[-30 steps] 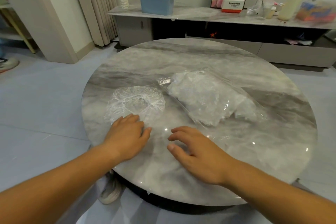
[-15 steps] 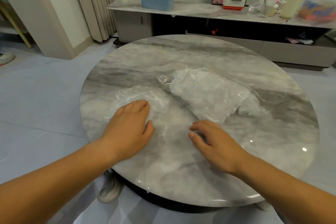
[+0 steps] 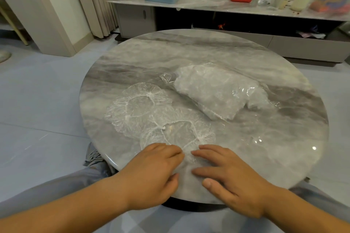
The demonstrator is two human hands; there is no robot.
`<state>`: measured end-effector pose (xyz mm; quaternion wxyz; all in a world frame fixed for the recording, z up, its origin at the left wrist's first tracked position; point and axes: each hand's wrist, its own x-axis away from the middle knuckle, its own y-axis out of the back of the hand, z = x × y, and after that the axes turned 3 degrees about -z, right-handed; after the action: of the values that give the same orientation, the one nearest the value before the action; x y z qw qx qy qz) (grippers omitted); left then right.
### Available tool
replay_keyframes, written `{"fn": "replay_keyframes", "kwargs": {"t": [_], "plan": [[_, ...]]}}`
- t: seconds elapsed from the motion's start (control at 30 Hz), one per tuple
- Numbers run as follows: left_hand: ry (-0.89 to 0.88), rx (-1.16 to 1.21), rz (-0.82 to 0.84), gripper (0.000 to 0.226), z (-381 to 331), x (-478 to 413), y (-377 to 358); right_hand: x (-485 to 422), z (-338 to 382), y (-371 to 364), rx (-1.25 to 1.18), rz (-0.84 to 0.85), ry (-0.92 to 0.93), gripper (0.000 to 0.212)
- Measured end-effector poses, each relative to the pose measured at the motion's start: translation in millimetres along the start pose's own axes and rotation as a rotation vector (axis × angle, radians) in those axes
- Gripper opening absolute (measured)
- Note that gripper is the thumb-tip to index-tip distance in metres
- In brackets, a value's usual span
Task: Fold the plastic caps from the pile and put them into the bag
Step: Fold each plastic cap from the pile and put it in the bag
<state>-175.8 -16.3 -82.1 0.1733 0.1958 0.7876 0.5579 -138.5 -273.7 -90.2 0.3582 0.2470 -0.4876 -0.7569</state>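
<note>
Two plastic caps lie spread flat on the round table (image 3: 189, 47), their edges overlapping: far cap (image 3: 138, 108) and near cap (image 3: 178, 130). The bag (image 3: 217, 91), bulging with caps, lies just beyond them to the right.

My left hand (image 3: 151, 174) and right hand (image 3: 229, 178) press on the near cap's closest rim. Fingers are fairly straight and laid flat, tips almost meeting. Left fingers are together, right fingers slightly fanned. No pinch visible.

Judged step: smoothing the near cap, first fold not yet made.

Next move: nip the near rim and carry it over to the far rim. The film looks thin and may drag the overlapped far cap.
</note>
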Motion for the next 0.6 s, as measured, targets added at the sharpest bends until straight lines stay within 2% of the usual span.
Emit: {"fn": "replay_keyframes", "kwargs": {"t": [0.13, 0.23, 0.3, 0.4, 0.53, 0.6], "plan": [[0.012, 0.182, -0.005, 0.059, 19, -5, -1, -1, -3, -2, -0.017, -0.052, -0.032, 0.063], [0.071, 0.311, -0.044, 0.076, 30, -7, 0, -2, -2, 4, -0.076, -0.119, -0.042, 0.057], [0.131, 0.323, -0.088, 0.079, 36, -9, 1, -3, -1, 6, -0.138, -0.195, -0.030, 0.048], [0.200, 0.297, -0.130, 0.062, 39, -12, 3, -4, 0, 9, -0.274, -0.250, -0.111, 0.044], [0.333, 0.486, -0.156, 0.023, 36, -18, 7, -11, 2, 11, -0.538, -0.256, -0.300, 0.024], [0.396, 0.526, -0.187, 0.013, 34, -22, 7, -17, 2, 12, -0.589, -0.275, -0.373, 0.022]]}}
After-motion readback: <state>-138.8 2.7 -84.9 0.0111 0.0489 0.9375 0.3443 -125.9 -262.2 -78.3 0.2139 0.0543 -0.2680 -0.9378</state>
